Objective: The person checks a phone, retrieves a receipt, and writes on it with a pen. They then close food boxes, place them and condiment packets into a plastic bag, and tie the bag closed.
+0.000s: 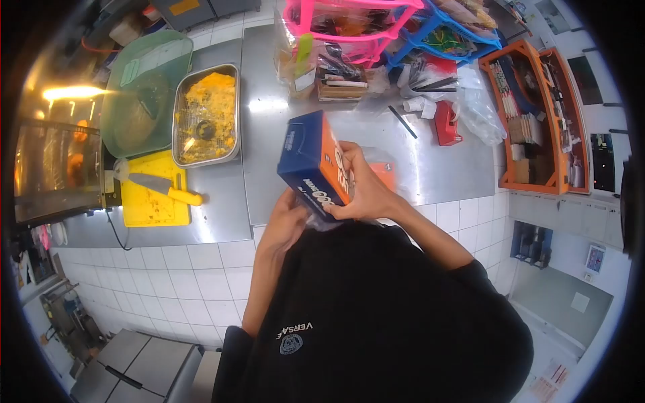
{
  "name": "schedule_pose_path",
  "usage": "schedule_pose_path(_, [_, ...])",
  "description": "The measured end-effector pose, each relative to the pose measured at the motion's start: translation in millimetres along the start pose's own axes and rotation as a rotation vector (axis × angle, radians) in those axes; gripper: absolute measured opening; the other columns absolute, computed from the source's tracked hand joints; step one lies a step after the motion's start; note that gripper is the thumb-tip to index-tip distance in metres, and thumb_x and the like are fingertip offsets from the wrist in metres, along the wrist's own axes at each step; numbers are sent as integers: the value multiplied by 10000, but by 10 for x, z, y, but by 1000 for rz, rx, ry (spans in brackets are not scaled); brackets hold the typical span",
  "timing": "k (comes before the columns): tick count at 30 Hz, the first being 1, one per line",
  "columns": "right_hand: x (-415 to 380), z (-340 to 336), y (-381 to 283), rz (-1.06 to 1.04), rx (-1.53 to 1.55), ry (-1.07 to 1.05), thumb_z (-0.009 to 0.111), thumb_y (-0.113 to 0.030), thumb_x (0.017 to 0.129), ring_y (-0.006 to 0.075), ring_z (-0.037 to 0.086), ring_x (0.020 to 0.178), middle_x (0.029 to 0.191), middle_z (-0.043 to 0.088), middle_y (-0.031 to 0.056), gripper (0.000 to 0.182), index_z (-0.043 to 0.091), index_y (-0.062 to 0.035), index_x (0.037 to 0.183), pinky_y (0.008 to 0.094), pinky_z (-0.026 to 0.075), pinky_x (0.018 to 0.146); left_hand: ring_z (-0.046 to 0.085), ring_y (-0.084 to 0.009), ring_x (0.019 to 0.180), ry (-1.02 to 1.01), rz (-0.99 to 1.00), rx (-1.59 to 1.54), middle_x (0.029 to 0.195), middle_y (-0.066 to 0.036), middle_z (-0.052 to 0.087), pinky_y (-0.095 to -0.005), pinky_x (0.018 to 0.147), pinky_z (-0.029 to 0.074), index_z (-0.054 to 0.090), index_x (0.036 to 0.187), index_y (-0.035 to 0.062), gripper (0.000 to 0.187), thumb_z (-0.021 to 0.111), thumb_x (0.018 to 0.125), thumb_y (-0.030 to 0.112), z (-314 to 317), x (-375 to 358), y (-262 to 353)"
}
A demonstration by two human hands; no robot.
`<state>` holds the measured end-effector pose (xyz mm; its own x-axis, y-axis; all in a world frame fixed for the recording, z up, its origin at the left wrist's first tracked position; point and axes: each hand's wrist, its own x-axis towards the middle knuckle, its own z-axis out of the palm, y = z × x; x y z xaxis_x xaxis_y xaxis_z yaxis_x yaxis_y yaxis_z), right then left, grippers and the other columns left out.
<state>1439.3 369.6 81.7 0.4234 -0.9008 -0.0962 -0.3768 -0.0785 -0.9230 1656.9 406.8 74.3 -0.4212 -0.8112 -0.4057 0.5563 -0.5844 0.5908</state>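
A blue and orange printed carton is held tilted in front of my chest, above the edge of the steel table. My right hand grips its orange side, thumb on the lower blue edge and fingers spread over the print. My left hand is curled at the carton's lower left, fingertips drawn together; what they pinch is hidden. Clear plastic shows beneath the carton, right beside those fingers. Behind my right hand, a flat orange item lies on the table.
Left on the steel table are a metal tray of yellow food, a green tub and a yellow cutting board with a broad-bladed tool. Pink and blue racks stand behind, near a red tape dispenser.
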Motion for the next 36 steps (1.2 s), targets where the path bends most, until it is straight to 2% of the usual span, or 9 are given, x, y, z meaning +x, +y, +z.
schedule_pose_path(8, [-239, -395, 242, -284, -591, -125, 913, -358, 600, 464, 375, 1325, 1392, 356, 272, 699, 570, 21, 1076, 517, 365, 1103, 619, -97, 925, -3, 202, 90, 1566, -135, 384, -187, 604, 486, 286, 1570, 12, 906, 380, 690, -183, -104, 91, 228])
schedule_pose_path(14, [-336, -702, -93, -96, -1009, -397, 916, -242, 573, 458, 408, 1314, 1396, 364, 274, 760, 506, -19, 1173, 540, 390, 1105, 413, -262, 1438, -90, 475, 1109, 1623, -150, 314, -338, 1132, 388, 349, 1550, 34, 876, 316, 697, -168, 331, 33, 160])
schedule_pose_path(17, [-246, -622, 7, -145, -996, -342, 919, -250, 574, 448, 401, 1327, 1396, 374, 270, 783, 505, -35, 1203, 559, 393, 1091, 173, -287, 1538, -55, 398, 999, 1635, -157, 285, -368, 1230, 158, 351, 1542, 19, 871, 300, 695, -176, 585, 59, 43])
schedule_pose_path(20, [-298, -796, -4, -96, -914, -379, 919, -269, 591, 451, 391, 1334, 1397, 380, 269, 809, 502, -45, 1246, 572, 387, 1083, 232, -308, 1524, 43, 643, 1057, 1633, -155, 295, -360, 1231, 158, 364, 1535, 10, 782, 373, 759, -90, 328, 131, 179])
schedule_pose_path(23, [-298, -1029, 16, -79, -874, -317, 913, -297, 620, 466, 392, 1322, 1391, 386, 269, 824, 500, -54, 1290, 572, 374, 1087, 262, -312, 1514, 136, 357, 1209, 1632, -160, 296, -350, 1196, 250, 328, 1553, 23, 862, 351, 713, -165, 546, -38, 106])
schedule_pose_path(27, [-369, -1062, 168, -225, -875, -149, 832, -385, 742, 461, 436, 1252, 1340, 439, 275, 752, 505, -89, 1350, 576, 389, 1049, 341, -274, 1481, 178, 129, 852, 1593, -132, 370, -245, 807, 552, 366, 1531, 23, 840, 351, 709, -147, 894, -25, 97])
schedule_pose_path(29, [-470, -1192, 245, -163, -907, -72, 791, -415, 781, 444, 461, 1214, 1312, 466, 266, 715, 510, -104, 1360, 576, 413, 1010, 518, -267, 1341, 264, 187, 687, 1555, -160, 404, -235, 659, 542, 405, 1500, 27, 810, 367, 711, -153, 862, -14, 164])
schedule_pose_path(34, [-377, -1226, 504, -183, -852, -167, 733, -351, 825, 382, 511, 1106, 1194, 533, 200, 624, 517, -96, 1351, 537, 458, 904, 655, -208, 1025, 588, 60, 1858, 1140, -115, 627, -324, 663, 560, 563, 1153, 2, 369, 432, 818, -78, 748, -30, -347])
schedule_pose_path(36, [-473, -1289, 542, -231, -784, -142, 718, -297, 834, 361, 521, 1093, 1157, 555, 179, 579, 528, -91, 1340, 496, 472, 863, 614, -156, 830, 542, 101, 1298, 984, -78, 620, -307, 613, 518, 568, 1064, 3, 231, 438, 875, -17, 766, -124, -258])
